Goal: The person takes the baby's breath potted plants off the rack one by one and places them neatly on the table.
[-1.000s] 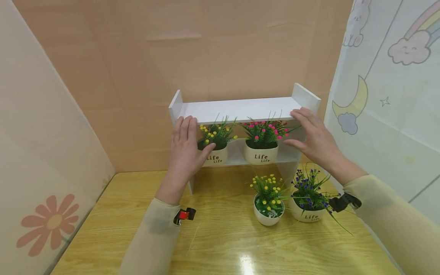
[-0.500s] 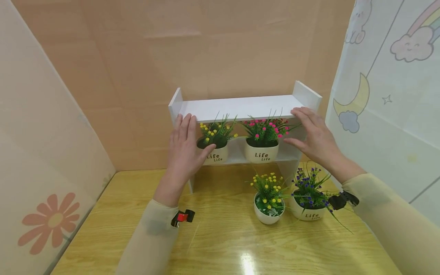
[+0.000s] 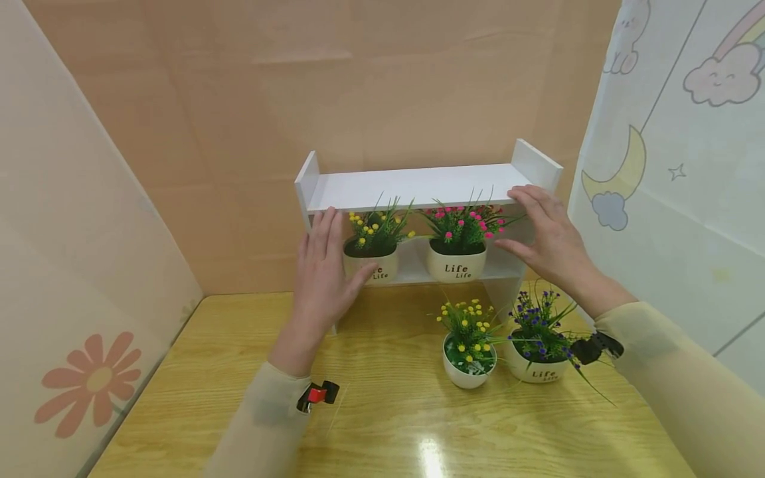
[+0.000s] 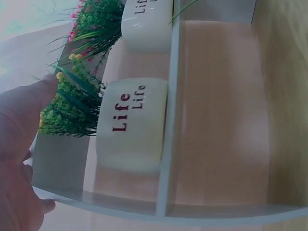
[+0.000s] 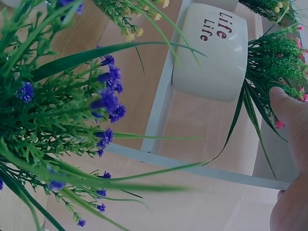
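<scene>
A white two-tier shelf (image 3: 412,186) stands on the table. My left hand (image 3: 323,272) is at its front left corner, fingers straight and thumb spread; in the left wrist view its fingertips reach the side panel's edge. My right hand (image 3: 552,236) has its fingertips at the top board's front right edge, thumb held apart below. On the middle board sit a white "Life" pot with yellow flowers (image 3: 373,229), partly behind my left hand, and another with pink flowers (image 3: 457,262). Neither hand grips a pot.
On the wooden table (image 3: 197,385), a small white bowl with yellow flowers (image 3: 469,362) stands in front of the shelf. Right of it is a "Life" pot with purple flowers (image 3: 538,362), under my right forearm. Fabric walls close in the back and both sides.
My left fingertips have dropped slightly from the top board's front edge. The right hand holds its place, the pots have not moved, and the head view has shifted a little.
</scene>
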`<control>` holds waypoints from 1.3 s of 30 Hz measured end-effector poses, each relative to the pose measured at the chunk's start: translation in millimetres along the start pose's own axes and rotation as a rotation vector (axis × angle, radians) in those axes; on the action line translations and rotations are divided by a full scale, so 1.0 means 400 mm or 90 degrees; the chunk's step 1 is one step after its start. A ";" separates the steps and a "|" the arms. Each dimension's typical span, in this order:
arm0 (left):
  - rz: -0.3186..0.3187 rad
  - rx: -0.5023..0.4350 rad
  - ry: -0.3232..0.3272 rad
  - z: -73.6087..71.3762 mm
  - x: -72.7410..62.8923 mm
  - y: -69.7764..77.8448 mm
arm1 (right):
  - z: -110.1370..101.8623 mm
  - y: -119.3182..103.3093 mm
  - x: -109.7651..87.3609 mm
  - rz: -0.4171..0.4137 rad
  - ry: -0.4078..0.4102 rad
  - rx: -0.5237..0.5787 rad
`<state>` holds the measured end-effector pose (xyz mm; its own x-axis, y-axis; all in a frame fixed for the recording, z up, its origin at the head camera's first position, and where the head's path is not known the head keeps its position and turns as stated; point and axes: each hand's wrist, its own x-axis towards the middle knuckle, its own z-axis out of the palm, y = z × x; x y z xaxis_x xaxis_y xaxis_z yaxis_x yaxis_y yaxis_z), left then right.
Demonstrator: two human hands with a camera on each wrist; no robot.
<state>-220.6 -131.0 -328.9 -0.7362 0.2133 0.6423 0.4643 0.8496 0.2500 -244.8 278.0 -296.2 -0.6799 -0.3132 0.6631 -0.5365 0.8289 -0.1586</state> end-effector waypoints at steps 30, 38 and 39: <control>-0.141 -0.220 -0.056 0.090 -0.036 -0.016 | 0.013 0.005 0.002 0.004 0.006 0.011; -0.164 -0.235 -0.069 0.102 -0.018 -0.022 | 0.012 0.004 0.001 -0.001 0.009 0.019; -0.169 -0.236 -0.073 0.104 -0.016 -0.023 | 0.012 0.003 0.001 0.000 0.009 0.020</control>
<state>-240.6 -120.2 -365.5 -0.8933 0.0817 0.4420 0.3820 0.6563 0.6506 -248.1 276.8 -299.7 -0.6724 -0.3069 0.6735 -0.5529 0.8133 -0.1814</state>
